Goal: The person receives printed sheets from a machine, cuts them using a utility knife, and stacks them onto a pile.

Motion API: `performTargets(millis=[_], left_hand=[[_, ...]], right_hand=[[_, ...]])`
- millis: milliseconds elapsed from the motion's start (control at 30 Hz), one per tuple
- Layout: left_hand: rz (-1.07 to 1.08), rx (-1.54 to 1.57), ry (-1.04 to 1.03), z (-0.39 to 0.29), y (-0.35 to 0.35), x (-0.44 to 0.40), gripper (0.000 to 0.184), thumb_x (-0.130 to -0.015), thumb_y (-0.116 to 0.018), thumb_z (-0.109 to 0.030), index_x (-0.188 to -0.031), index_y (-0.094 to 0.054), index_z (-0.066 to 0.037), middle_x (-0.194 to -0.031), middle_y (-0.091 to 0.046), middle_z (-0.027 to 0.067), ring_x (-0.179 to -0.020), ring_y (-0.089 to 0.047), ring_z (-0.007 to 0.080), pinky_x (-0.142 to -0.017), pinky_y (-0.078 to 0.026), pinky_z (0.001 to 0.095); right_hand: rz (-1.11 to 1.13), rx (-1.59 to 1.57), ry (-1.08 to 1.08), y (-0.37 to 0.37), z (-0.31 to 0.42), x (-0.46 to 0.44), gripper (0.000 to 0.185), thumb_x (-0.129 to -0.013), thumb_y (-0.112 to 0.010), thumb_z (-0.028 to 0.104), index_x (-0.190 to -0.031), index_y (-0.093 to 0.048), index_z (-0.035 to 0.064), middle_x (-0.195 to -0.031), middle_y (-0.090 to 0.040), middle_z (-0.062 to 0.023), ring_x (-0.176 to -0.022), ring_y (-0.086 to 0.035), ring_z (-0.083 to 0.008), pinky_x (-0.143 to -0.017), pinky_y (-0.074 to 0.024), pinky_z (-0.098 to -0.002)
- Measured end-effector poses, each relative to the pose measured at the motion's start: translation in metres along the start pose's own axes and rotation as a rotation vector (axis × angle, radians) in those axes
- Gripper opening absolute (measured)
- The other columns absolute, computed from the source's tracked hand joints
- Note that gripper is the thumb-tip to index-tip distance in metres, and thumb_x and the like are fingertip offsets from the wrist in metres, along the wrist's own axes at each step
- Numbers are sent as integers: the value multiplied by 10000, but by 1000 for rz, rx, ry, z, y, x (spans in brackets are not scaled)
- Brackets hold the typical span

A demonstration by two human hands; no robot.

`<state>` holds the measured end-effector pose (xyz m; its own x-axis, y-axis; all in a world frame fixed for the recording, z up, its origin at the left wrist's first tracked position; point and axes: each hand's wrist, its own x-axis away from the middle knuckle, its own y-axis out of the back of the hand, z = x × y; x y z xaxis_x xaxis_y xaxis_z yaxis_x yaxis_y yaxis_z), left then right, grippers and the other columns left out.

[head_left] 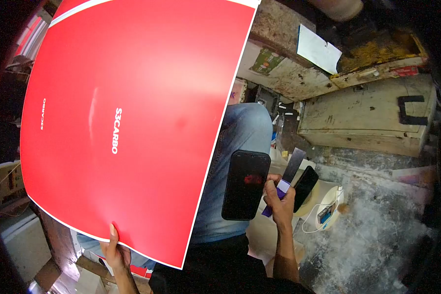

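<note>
Single head-worn view, looking forward and down from above a jeans-clad leg, wide-angle with dark rounded edges, red sheet close in on the left, pale box and grey floor farther off on the right

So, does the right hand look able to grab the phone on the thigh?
Probably not: the phone lies close and uncovered, but the right hand is closed around a purple-handled tool, which it may need to put down first.

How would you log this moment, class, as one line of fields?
left hand: gripping red sheet at lower edge | right hand: holding flat purple-handled tool | phone: on thigh
</note>
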<state>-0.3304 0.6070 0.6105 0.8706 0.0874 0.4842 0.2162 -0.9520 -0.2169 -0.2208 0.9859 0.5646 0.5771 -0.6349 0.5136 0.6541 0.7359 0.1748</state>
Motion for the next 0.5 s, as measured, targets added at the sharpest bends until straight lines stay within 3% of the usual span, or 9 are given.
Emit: performTargets(millis=[167, 233, 267, 333, 400, 433, 500], left_hand=[[-39, -48, 55, 4, 17, 7, 598, -956, -532, -34, -1475, -236, -22, -1385, -448, 153, -1234, -505, 239, -1024, -458, 431], [-47, -64, 61, -9, 16, 8, 590, -959, -532, -40, -1472, -239, -18, -1380, -452, 158, -1234, -506, 243, -1022, -459, 432], [-50, -75, 87, -14, 17, 9, 587, -959, -531, -39, -1469, -241, -14, -1374, -456, 163, -1235, -506, 244, -1028, -455, 437], [-60, -78, 100, -20, 21, 12, 583, -959, -531, -38, -1465, -243, -11, -1368, -459, 169, -1236, -507, 245, -1033, -452, 442], [35, -22, 115, -21, 25, 10, 529, -941, -584, -76, -1403, -345, 18, -1305, -520, 165, -1147, -572, 243, -972, -499, 437], [31, -3, 76, -17, 35, 10, 529, -941, -584, -76, -1403, -345, 18, -1305, -520, 165, -1147, -572, 243, -972, -499, 437], [7, -6, 197, -6, 55, 4, 506, -941, -583, -73, -1386, -361, 21, -1262, -552, 159, -1124, -588, 244, -973, -502, 430]], right_hand=[[-132, -29, 9, -9, 28, -18, 265, -885, -712, 280, -888, -697, 15, -696, -618, 39, -529, -444, -8, -473, -314, -204], [-191, 205, 67, -19, 57, -31, 276, -867, -736, 285, -854, -699, 12, -710, -632, 21, -557, -479, -31, -504, -343, -211], [-204, 195, 162, -25, 61, -40, 282, -841, -765, 282, -836, -697, 9, -717, -634, 14, -611, -523, -63, -581, -406, -227], [-161, 245, 179, -26, 63, -48, 278, -827, -778, 273, -833, -697, 7, -720, -639, 6, -645, -545, -78, -632, -429, -236], [-96, 412, 168, -23, 73, -55, 281, -777, -816, 255, -846, -698, 9, -756, -661, -18, -721, -588, -102, -721, -466, -251], [-99, 351, 150, -22, 71, -54, 307, -736, -845, 243, -874, -696, 13, -799, -674, -35, -755, -601, -117, -732, -474, -263], [-51, 316, 140, -22, 79, -51, 373, -690, -874, 238, -931, -692, 19, -847, -670, -39, -793, -603, -128, -749, -486, -283]])
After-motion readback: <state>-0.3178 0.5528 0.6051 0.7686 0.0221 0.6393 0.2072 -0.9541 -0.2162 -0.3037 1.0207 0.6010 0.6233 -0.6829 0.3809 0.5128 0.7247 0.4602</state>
